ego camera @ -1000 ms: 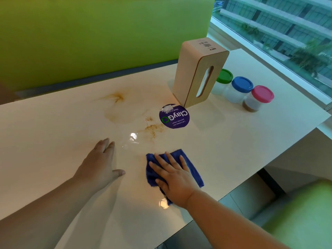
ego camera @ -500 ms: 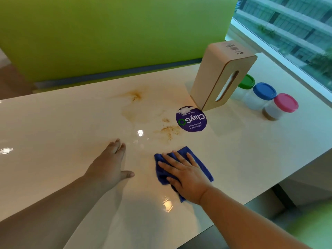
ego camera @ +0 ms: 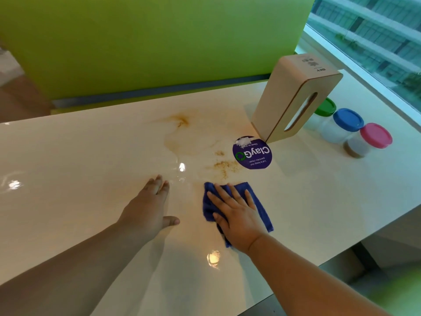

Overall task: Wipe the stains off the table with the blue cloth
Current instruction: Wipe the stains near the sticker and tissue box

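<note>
The blue cloth (ego camera: 259, 202) lies flat on the glossy cream table (ego camera: 68, 167), with my right hand (ego camera: 237, 215) pressed palm-down on top of it, fingers spread. A patch of brown crumbly stains (ego camera: 224, 166) sits just beyond the cloth's far edge. Further back is a larger brownish smear (ego camera: 181, 120) with a faint ring below it. My left hand (ego camera: 148, 208) rests flat on the bare table to the left of the cloth, holding nothing.
A purple round sticker (ego camera: 252, 153) is stuck on the table next to the stains. Behind it stands a beige tissue box (ego camera: 287, 96). Three jars with green (ego camera: 324, 107), blue (ego camera: 347, 119) and pink (ego camera: 376, 135) lids stand at the right. A green partition runs along the back.
My right hand has slid the cloth a little forward, closer to the crumbly stains. The camera has shifted, so everything sits further right and lower in view. My left hand stays flat.
</note>
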